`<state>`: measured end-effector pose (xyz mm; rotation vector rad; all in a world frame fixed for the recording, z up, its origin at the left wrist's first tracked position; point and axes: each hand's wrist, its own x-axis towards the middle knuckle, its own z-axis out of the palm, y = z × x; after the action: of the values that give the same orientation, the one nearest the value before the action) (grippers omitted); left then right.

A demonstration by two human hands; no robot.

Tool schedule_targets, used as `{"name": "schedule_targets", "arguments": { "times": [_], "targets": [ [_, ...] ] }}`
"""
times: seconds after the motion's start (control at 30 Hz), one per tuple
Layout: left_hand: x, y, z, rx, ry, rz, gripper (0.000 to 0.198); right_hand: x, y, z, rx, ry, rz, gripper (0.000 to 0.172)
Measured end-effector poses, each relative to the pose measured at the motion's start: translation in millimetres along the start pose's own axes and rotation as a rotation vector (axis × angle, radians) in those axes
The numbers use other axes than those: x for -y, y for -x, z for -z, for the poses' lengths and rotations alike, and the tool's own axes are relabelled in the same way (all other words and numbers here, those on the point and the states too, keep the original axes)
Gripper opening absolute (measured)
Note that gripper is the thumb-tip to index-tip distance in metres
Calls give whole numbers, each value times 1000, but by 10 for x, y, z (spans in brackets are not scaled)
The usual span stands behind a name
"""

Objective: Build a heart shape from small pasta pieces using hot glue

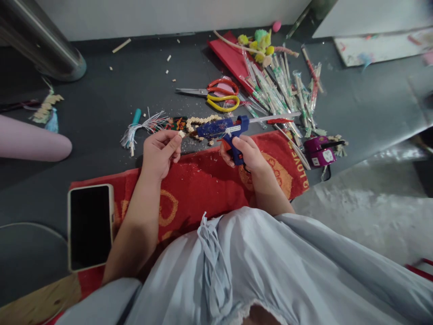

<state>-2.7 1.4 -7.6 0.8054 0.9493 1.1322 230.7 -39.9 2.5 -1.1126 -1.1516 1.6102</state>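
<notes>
My right hand (247,152) is wrapped round the grip of a blue hot glue gun (219,128), and a long clear glue stick (275,117) sticks out of its back. The gun's nozzle points left toward my left hand (161,151). Between thumb and forefinger, that hand pinches a small cream-coloured piece (181,134), too small to make out fully. Just behind the gun lies a chain of cream pieces (203,119) bent in a curve. A tassel of white threads (144,128) spreads out left of it, near a teal stick (136,116).
Scissors (223,95) with red and yellow handles lie beyond the gun. Wrapped sticks (277,85) and a red packet (233,58) are heaped at the back right. A phone (90,228) rests on the red towel (203,180). A purple device (320,151) sits at right, a metal post (43,40) at left.
</notes>
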Motion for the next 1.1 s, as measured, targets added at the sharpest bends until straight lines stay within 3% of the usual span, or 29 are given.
{"name": "schedule_targets", "arguments": {
  "times": [0.2, 0.3, 0.47, 0.67, 0.8, 1.1],
  "targets": [
    [2, -9, -6, -34, -36, 28, 26, 7, 6, 21, 53, 3, 10, 59],
    [16, -27, 8, -62, -60, 35, 24, 32, 36, 28, 11, 31, 19, 60],
    [30, -64, 40, -113, -64, 32, 21, 144, 163, 189, -250, 231, 126, 52],
    [54, -87, 76, -119, -67, 19, 19, 244, 316, 761, -607, 866, 218, 27],
    [62, -100, 85, -118, -56, 20, 24, 169, 389, 1061, -619, 1120, 165, 52],
    [84, -109, 67, -130, 4, -13, 27, -135, 237, 1292, -779, 1365, 4, 62]
  ]
}}
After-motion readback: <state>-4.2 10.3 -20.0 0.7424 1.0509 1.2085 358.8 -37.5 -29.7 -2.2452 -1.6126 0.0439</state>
